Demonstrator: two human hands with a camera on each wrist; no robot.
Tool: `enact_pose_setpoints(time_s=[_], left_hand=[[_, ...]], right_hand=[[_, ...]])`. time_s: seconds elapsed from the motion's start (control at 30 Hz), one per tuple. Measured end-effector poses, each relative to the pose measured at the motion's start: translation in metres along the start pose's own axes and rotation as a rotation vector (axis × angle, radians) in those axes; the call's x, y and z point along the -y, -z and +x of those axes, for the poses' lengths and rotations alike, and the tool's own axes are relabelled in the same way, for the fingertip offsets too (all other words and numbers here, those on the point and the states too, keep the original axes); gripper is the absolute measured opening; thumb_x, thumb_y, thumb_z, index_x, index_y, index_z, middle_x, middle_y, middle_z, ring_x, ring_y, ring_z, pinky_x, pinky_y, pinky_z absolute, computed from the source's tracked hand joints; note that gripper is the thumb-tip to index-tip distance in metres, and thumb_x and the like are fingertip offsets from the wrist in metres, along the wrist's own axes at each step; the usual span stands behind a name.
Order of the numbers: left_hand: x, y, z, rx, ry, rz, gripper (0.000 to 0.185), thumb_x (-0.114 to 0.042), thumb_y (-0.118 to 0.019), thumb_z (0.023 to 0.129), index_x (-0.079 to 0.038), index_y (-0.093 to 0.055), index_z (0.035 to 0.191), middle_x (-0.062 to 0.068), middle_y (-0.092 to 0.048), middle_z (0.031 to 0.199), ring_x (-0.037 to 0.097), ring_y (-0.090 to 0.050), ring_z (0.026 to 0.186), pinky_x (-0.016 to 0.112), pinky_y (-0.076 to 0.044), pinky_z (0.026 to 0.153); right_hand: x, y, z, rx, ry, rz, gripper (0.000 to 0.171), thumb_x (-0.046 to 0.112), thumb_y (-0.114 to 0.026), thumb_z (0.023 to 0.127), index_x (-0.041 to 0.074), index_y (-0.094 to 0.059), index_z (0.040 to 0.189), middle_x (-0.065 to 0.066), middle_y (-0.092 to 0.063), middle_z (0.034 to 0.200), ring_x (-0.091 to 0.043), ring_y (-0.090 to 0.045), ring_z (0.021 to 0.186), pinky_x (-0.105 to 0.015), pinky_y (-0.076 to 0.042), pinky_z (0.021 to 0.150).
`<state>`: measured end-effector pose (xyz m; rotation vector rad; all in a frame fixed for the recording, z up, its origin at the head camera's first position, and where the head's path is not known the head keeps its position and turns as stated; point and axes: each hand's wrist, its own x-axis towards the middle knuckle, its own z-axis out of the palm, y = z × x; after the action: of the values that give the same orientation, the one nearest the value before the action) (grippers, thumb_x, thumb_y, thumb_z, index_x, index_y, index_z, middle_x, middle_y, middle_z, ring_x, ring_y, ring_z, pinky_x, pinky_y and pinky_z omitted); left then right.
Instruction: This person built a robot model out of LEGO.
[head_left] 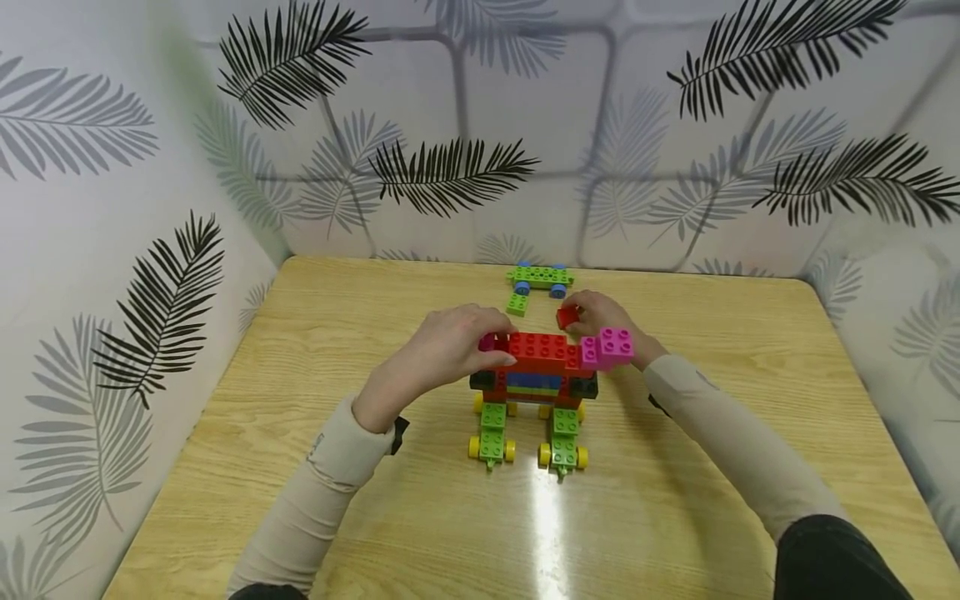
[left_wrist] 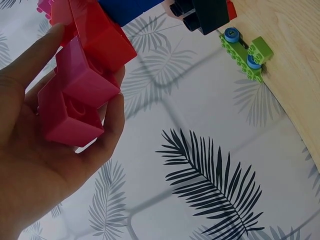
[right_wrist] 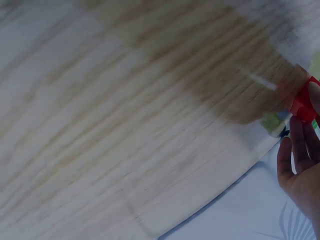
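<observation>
A toy-brick figure stands on the table, with a red top row (head_left: 537, 354), a pink double step of bricks (head_left: 613, 343) at its right end and green legs (head_left: 492, 433) on yellow wheels. My left hand (head_left: 461, 337) grips the figure's left end. In the left wrist view its fingers curl round two stepped pink bricks (left_wrist: 72, 107) joined to red ones. Behind the figure's right part, my right hand (head_left: 606, 315) pinches a loose red brick (head_left: 567, 317) between thumb and fingers. The right wrist view catches that hand (right_wrist: 304, 182) only at its edge.
Towards the back of the wooden table (head_left: 405, 292) sits a green wheeled base (head_left: 542, 277) with blue wheels. A small green brick (head_left: 517, 304) lies just in front of it. Leaf-patterned cloth walls (head_left: 525, 108) rise behind and at both sides.
</observation>
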<state>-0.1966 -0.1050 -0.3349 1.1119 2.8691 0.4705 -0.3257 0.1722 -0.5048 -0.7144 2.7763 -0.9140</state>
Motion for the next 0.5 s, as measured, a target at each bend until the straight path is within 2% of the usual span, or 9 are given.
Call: enact_pose_setpoints(time_s=[0.07,0.17,0.37,0.5], left_hand=[[0.000,0.000,0.001,-0.002,0.000,0.003,0.035,-0.036,-0.069,0.089,-0.012,-0.069,0.113,0.001,-0.068,0.108,0.018,-0.063,0.094,0.035,-0.053,0.071],[-0.001,-0.001,0.000,-0.003,0.001,0.002,0.035,-0.036,-0.069,0.089,-0.012,-0.069,0.114,0.001,-0.068,0.108,0.018,-0.062,0.093,0.035,-0.052,0.070],[-0.002,-0.001,-0.001,-0.017,0.005,0.002,0.035,-0.036,-0.070,0.088,-0.011,-0.069,0.114,0.001,-0.068,0.106,0.017,-0.062,0.091,0.035,-0.052,0.069],[-0.003,-0.001,-0.001,-0.012,0.012,0.004,0.036,-0.036,-0.070,0.089,-0.011,-0.068,0.115,0.002,-0.068,0.107,0.017,-0.062,0.091,0.035,-0.052,0.070]], right_hand=[[0.002,0.003,-0.005,-0.016,-0.002,0.022,0.037,0.010,-0.072,0.086,0.000,-0.061,0.120,-0.015,-0.064,0.109,-0.030,-0.060,0.096,-0.046,-0.049,0.085],[0.005,0.012,-0.011,-0.067,0.053,0.017,0.038,0.015,-0.072,0.087,0.001,-0.061,0.121,-0.013,-0.064,0.110,-0.029,-0.060,0.097,-0.046,-0.048,0.083],[0.030,0.046,-0.018,-0.174,0.162,-0.020,0.038,0.023,-0.071,0.089,0.002,-0.063,0.120,-0.013,-0.064,0.109,-0.028,-0.060,0.095,-0.048,-0.048,0.083],[0.053,0.072,-0.027,-0.165,0.197,-0.010,0.037,0.023,-0.069,0.090,0.003,-0.063,0.121,-0.012,-0.063,0.111,-0.027,-0.060,0.094,-0.049,-0.047,0.085]])
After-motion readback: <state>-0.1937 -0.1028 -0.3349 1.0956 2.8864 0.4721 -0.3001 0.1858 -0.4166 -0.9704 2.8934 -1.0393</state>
